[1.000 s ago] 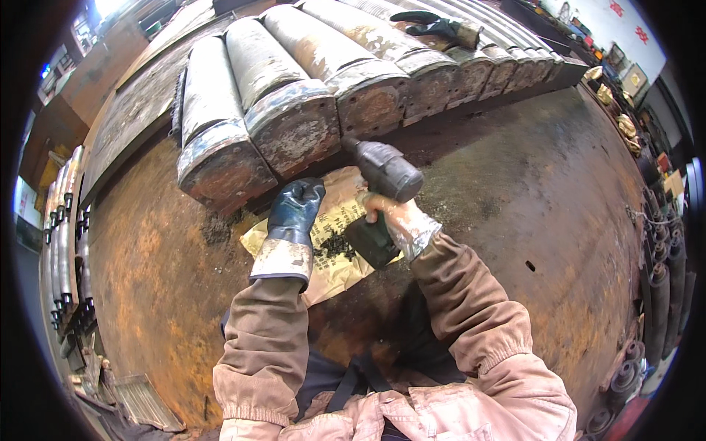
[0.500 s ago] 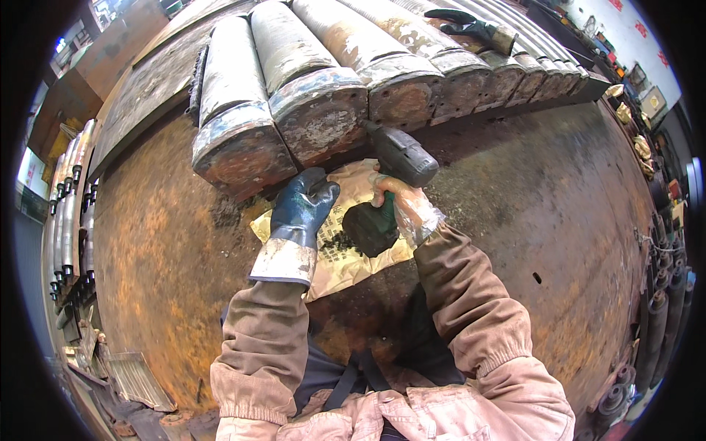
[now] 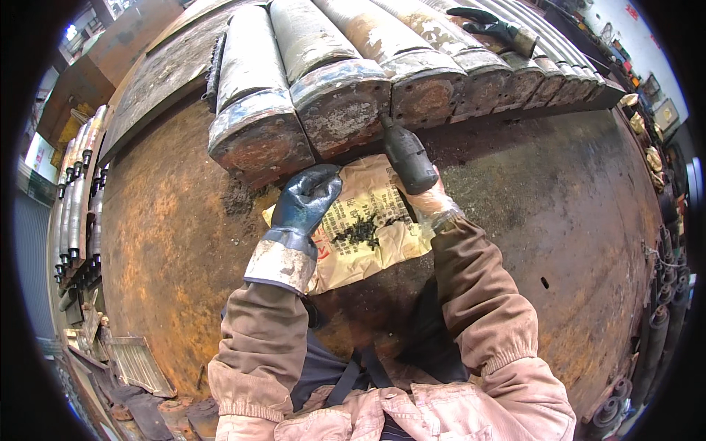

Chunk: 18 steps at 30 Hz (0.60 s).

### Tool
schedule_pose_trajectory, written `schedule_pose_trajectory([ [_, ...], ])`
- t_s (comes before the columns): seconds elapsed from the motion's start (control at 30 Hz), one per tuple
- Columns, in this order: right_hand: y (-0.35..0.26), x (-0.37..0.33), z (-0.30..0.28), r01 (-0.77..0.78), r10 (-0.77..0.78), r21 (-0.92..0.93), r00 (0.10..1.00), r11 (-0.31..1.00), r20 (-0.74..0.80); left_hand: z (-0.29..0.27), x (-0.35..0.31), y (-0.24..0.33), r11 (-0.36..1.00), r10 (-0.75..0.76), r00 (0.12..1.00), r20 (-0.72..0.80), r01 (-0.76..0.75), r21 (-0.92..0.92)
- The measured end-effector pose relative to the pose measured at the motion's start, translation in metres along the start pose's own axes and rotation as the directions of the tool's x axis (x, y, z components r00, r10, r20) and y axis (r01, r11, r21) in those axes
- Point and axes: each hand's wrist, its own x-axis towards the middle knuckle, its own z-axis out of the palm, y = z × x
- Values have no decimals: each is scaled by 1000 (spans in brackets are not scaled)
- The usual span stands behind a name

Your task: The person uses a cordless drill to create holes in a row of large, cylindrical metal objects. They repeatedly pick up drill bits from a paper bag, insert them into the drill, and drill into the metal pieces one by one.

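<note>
Frame centre: we gripped dark power tool (image 3: 410, 158) in right hand (image 3: 432, 202), its tip near end block (image 3: 340, 110); squaring it seemed wise. Gloved left hand (image 3: 307, 195) curled by yellow paper (image 3: 349, 272); contents we couldn't tell.

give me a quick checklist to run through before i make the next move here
1. Power tool held: ok, the right hand grips it.
2. Tool tip seated: cannot tell; it points at the second end block from the left, but contact is unclear.
3. Left hand clear of the tool: ok, there is a gap between them.
4. Left hand empty: cannot tell, its fingers are curled.
5. Thick gloves on both hands: not ok, only the left; a dark glove lies on the cylinders.
6. Small dark pieces gathered: ok, heaped on the paper.
</note>
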Motion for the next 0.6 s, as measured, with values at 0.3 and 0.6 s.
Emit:
schedule_pose_trajectory([
  [0.3, -9, -4, 4, 239, -258, -289, 966, 927, -29, -6, 4, -1, 794, -124, 985, 119, 170, -583],
  [0.6, -18, -6, -10, 72, -71, -214, 997, 974, 14, 11, 16, -5, 715, -281, 941, 187, 335, -614],
])
